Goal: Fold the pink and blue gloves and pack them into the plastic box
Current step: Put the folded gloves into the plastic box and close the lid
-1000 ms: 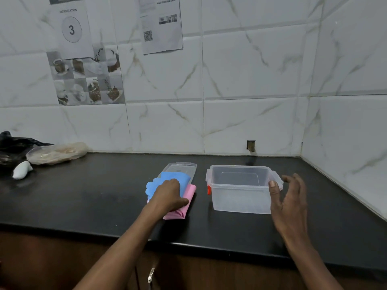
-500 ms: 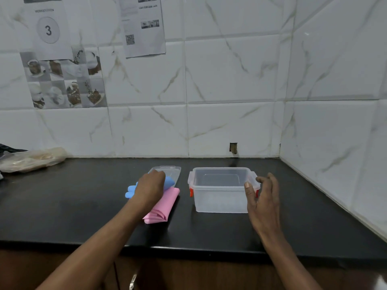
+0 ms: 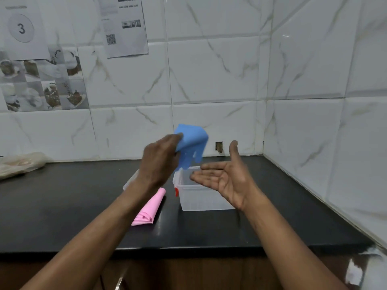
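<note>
My left hand (image 3: 159, 160) holds the blue glove (image 3: 191, 144) up in the air above the left rim of the clear plastic box (image 3: 201, 198), the glove's fingers hanging down. My right hand (image 3: 227, 177) is open, palm up, over the box and just right of the glove, touching nothing. The pink glove (image 3: 149, 208) lies folded on the black counter left of the box. The box's clear lid (image 3: 130, 182) lies behind my left wrist, mostly hidden.
The black counter (image 3: 62, 206) runs to a tiled wall behind and a side wall at right. A crumpled plastic bag (image 3: 19, 164) lies at the far left. The counter's front edge is close below my forearms.
My left hand has lifted the blue glove off the pink one and carried it right, over the box. My right hand left the box's side and turned palm up.
</note>
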Demonstrator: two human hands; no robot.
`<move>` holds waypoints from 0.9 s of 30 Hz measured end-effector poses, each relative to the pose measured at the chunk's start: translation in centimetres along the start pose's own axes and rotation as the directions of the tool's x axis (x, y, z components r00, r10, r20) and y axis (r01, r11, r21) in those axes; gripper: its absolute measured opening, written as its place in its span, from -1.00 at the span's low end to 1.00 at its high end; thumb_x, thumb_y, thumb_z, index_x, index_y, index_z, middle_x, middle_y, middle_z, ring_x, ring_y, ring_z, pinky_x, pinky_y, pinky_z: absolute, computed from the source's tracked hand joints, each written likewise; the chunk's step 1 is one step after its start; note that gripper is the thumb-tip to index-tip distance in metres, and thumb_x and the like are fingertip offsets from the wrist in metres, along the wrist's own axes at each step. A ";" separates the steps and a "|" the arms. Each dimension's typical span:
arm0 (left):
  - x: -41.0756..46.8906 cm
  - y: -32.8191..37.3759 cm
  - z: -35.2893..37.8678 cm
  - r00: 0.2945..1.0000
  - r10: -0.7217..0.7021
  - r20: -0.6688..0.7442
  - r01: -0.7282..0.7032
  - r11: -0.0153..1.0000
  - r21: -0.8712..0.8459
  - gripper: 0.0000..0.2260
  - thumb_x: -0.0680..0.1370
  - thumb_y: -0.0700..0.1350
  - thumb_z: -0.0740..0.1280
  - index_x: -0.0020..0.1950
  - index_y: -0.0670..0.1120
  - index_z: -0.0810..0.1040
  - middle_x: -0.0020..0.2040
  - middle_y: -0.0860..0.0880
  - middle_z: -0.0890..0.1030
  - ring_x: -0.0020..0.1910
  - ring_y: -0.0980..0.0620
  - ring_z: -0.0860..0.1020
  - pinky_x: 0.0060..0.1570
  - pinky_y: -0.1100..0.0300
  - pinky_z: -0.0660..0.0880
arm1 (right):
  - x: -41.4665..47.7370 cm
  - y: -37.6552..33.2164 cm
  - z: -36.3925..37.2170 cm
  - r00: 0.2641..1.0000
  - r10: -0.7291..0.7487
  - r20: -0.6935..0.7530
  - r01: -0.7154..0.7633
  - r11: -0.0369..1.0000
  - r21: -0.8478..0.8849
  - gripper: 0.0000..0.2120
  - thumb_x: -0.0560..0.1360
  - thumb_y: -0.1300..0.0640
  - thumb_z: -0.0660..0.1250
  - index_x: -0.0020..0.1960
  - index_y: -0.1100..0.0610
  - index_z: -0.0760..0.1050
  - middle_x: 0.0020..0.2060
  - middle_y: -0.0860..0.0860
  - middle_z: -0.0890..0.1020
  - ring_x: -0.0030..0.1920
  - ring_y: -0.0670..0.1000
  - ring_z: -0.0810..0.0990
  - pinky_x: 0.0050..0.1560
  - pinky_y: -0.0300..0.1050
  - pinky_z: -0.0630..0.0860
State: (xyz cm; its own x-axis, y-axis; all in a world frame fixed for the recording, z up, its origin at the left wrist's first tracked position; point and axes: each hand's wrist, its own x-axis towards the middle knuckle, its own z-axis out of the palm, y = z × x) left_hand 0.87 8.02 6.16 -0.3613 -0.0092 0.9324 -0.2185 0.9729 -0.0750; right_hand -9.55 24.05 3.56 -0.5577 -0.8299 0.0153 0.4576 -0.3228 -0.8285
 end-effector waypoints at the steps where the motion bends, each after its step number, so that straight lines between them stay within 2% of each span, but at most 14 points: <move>1: -0.5 1.0 0.4 0.997 0.077 -0.014 -0.078 0.996 -0.040 -0.60 0.25 -0.38 0.43 0.09 -0.25 0.66 -0.04 -0.20 0.71 -0.22 -0.20 0.69 -0.32 0.05 0.62 | 0.2 -0.6 0.2 0.996 0.065 0.061 -0.072 0.991 0.117 0.00 0.40 -0.46 0.16 0.23 0.52 0.37 0.10 0.47 0.56 0.09 0.39 0.62 0.07 0.18 0.60; 3: -1.6 2.4 1.1 0.973 0.228 -0.020 -0.229 0.968 -0.102 -0.64 0.28 -0.37 0.42 0.07 -0.25 0.67 -0.01 -0.18 0.71 -0.16 -0.16 0.70 -0.27 0.06 0.64 | 0.4 -1.9 0.0 0.992 0.099 0.082 -0.120 0.945 0.305 -0.07 0.42 -0.38 0.27 0.37 0.43 0.31 0.21 0.42 0.52 0.19 0.38 0.56 0.12 0.26 0.54; 5: -2.9 2.7 1.8 0.933 0.359 -0.014 -0.358 0.925 -0.124 -0.68 0.33 -0.39 0.45 0.08 -0.25 0.67 0.03 -0.16 0.70 -0.07 -0.13 0.70 -0.15 0.06 0.65 | 0.6 -2.8 -0.9 0.990 0.128 0.064 -0.142 0.932 0.333 -0.20 0.41 -0.22 0.42 0.42 0.30 0.34 0.21 0.34 0.56 0.21 0.34 0.56 0.17 0.32 0.50; 8: -3.8 1.8 2.5 0.889 0.456 -0.026 -0.453 0.874 -0.177 -0.68 0.38 -0.46 0.45 0.11 -0.28 0.66 0.12 -0.17 0.68 0.09 -0.11 0.67 0.08 0.01 0.60 | 0.3 -3.2 -2.3 0.979 0.204 0.023 -0.205 0.971 0.120 -0.30 0.31 -0.07 0.54 0.30 0.31 0.46 0.15 0.28 0.62 0.15 0.28 0.62 0.21 0.28 0.50; 11: -4.4 1.0 2.7 0.823 0.567 -0.034 -0.564 0.808 -0.171 -0.74 0.53 -0.39 0.31 0.20 -0.27 0.62 0.23 -0.17 0.62 0.27 -0.09 0.57 0.24 -0.05 0.50 | 0.2 -3.1 -2.8 0.989 0.143 -0.029 -0.145 0.986 -0.078 -0.37 0.20 0.09 0.60 0.22 0.24 0.55 0.08 0.22 0.68 0.02 0.22 0.69 -0.03 0.23 0.62; 13: -4.3 0.7 2.4 0.782 0.623 -0.018 -0.619 0.773 -0.140 -0.73 0.60 -0.34 0.25 0.27 -0.25 0.57 0.30 -0.17 0.57 0.36 -0.09 0.49 0.34 -0.08 0.42 | 0.2 -3.1 -2.7 0.997 0.075 0.022 -0.069 0.979 -0.193 -0.43 0.25 0.21 0.55 0.24 0.26 0.54 0.09 0.20 0.67 0.03 0.18 0.68 0.02 0.20 0.62; 16: -4.2 0.9 1.7 0.850 0.527 0.004 -0.522 0.843 -0.130 -0.59 0.56 -0.28 0.35 0.41 -0.20 0.42 0.44 -0.21 0.41 0.48 -0.15 0.31 0.44 -0.21 0.24 | 0.6 -3.0 -2.4 0.986 -0.116 0.116 0.141 0.962 -0.234 -0.54 0.34 0.38 0.43 0.24 0.37 0.51 0.13 0.29 0.62 0.08 0.23 0.62 0.14 0.15 0.57; 18: -4.9 1.1 1.1 0.976 0.208 0.065 -0.182 0.942 -0.282 -0.24 0.45 -0.03 0.50 0.53 -0.13 0.19 0.55 -0.17 0.18 0.57 -0.11 0.11 0.53 -0.05 0.10 | 0.7 -3.1 -2.2 0.959 -0.263 0.111 0.283 0.925 -0.252 -0.58 0.35 0.40 0.44 0.20 0.37 0.52 0.10 0.27 0.64 0.06 0.22 0.64 0.06 0.09 0.62; 19: -5.3 1.4 0.6 0.990 -0.038 0.138 0.096 0.893 -0.440 -0.04 0.36 0.13 0.53 0.58 -0.08 0.06 0.58 -0.10 0.09 0.58 -0.01 0.05 0.52 0.17 0.10 | 0.7 -3.2 -2.3 0.942 -0.312 0.122 0.333 0.909 -0.252 -0.58 0.34 0.39 0.45 0.19 0.36 0.53 0.08 0.25 0.66 0.05 0.20 0.66 0.01 0.05 0.63; 20: -5.6 1.6 -0.1 0.927 -0.260 0.268 0.372 0.710 -0.597 0.07 0.28 0.26 0.53 0.59 -0.01 -0.01 0.59 -0.02 0.10 0.57 0.11 0.09 0.44 0.38 0.17 | 0.8 -3.4 -2.5 0.929 -0.342 0.143 0.367 0.898 -0.243 -0.57 0.33 0.38 0.47 0.19 0.34 0.53 0.08 0.23 0.67 0.04 0.17 0.67 -0.02 0.01 0.64; 21: -5.6 1.5 -0.7 0.833 -0.372 0.410 0.548 0.447 -0.707 0.10 0.22 0.35 0.50 0.59 0.04 0.02 0.56 0.03 0.20 0.52 0.17 0.21 0.33 0.47 0.27 | 0.9 -3.6 -2.7 0.920 -0.358 0.162 0.388 0.891 -0.235 -0.57 0.32 0.37 0.48 0.18 0.33 0.54 0.07 0.21 0.67 0.04 0.16 0.68 -0.04 -0.02 0.63; 23: -4.7 0.6 -1.2 0.672 -0.282 0.684 0.707 -0.028 -0.706 -0.02 0.22 0.34 0.52 0.51 -0.05 0.29 0.44 -0.04 0.44 0.37 0.06 0.47 0.28 0.26 0.46 | 1.1 -3.9 -2.9 0.913 -0.366 0.183 0.403 0.879 -0.256 -0.56 0.31 0.33 0.49 0.18 0.31 0.55 0.08 0.20 0.67 0.05 0.15 0.68 -0.03 -0.03 0.63; 25: -3.3 0.4 -1.3 0.601 -0.062 0.797 0.774 -0.204 -0.600 -0.31 0.35 0.14 0.53 0.38 -0.15 0.48 0.35 -0.13 0.54 0.28 -0.08 0.55 0.30 0.00 0.48 | 1.5 -3.7 -2.7 0.913 -0.361 0.190 0.404 0.864 -0.300 -0.53 0.31 0.31 0.52 0.20 0.30 0.54 0.11 0.21 0.66 0.09 0.18 0.66 0.04 0.02 0.62; 27: -1.9 0.6 -0.9 0.588 -0.006 0.809 0.781 -0.257 -0.569 -0.52 0.46 -0.08 0.47 0.34 -0.19 0.51 0.31 -0.17 0.57 0.24 -0.12 0.57 0.26 -0.02 0.51 | 2.0 -3.1 -2.5 0.918 -0.348 0.190 0.394 0.850 -0.348 -0.52 0.33 0.25 0.52 0.22 0.28 0.53 0.12 0.21 0.66 0.12 0.20 0.64 0.12 0.08 0.60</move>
State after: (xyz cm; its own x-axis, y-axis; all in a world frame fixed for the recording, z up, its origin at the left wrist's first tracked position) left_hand 2.24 8.87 4.64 -0.9444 -0.1985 0.2622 0.2899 -0.1260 0.9487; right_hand -13.82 24.52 4.76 -0.5391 -0.7364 0.4087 -0.0720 -0.4432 -0.8935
